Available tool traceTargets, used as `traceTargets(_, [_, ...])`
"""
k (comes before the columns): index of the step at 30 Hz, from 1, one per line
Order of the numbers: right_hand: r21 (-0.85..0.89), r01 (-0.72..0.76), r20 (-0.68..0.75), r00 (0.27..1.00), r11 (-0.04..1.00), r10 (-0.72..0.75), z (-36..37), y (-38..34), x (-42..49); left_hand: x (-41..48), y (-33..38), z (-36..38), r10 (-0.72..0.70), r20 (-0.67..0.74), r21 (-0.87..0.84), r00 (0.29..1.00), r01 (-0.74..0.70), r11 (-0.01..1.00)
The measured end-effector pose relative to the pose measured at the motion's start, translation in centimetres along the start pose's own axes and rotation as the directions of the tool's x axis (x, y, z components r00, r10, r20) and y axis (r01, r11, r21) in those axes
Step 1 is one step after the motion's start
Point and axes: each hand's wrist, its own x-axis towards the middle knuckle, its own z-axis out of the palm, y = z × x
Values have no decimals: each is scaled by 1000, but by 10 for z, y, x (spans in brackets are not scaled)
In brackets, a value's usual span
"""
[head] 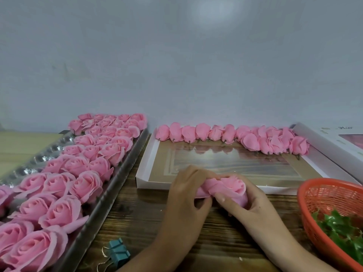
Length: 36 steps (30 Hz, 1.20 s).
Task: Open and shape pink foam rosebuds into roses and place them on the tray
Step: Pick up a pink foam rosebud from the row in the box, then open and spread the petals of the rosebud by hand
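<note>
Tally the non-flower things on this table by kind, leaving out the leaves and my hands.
Silver tray: 1
White cardboard boxes: 2
Orange mesh basket: 1
Teal binder clip: 1
Total: 5

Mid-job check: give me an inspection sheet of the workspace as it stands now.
Surface: dark-grained wooden table.
Job's things: half-opened rose held just in front of the white box; shaped roses in rows on the tray at left; closed rosebuds along the box's far edge.
Clutter: teal binder clip at front; orange basket with green leaves at right.
Grippers: left hand and right hand both grip the rose.
Cables: nothing seen.
Surroundings: grey wall behind; box lid at far right.
</note>
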Motion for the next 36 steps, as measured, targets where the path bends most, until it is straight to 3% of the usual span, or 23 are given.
traceTargets(3, [-20, 13, -21, 1000, 1000, -13, 0, -1, 0, 0, 0, 1, -1, -46, 10, 999, 1, 1000])
traceTargets(8, [-11, 13, -48, 999, 1000, -13, -1, 0, -1, -2, -4, -2, -297, -70, -213, 952, 277, 937])
traceTargets(11, [-26, 22, -40, 999, 999, -23, -1, -1, -1, -2, -4, -1, -373, -63, -269, 926, 344, 900])
traceTargets(17, [-17, 54, -58, 997, 998, -55, -3, 1, -2, 1, 0, -1, -327, 141, -331, 935, 356, 874])
traceTargets(21, [-7, 61, -49, 997, 998, -61, -3, 1, -1, -1, 1, 1, -262, 239, -256, 935, 321, 912])
traceTargets(30, [-133, 38, -35, 998, 990, -43, -4, 1, -2, 1, -2, 5, -218, 197, -157, 956, 251, 955])
traceTargets(36, [-188, 120, 16, 993, 975, -119, 1, -4, -5, -5, -6, 12, -297, 237, -203, 925, 346, 916])
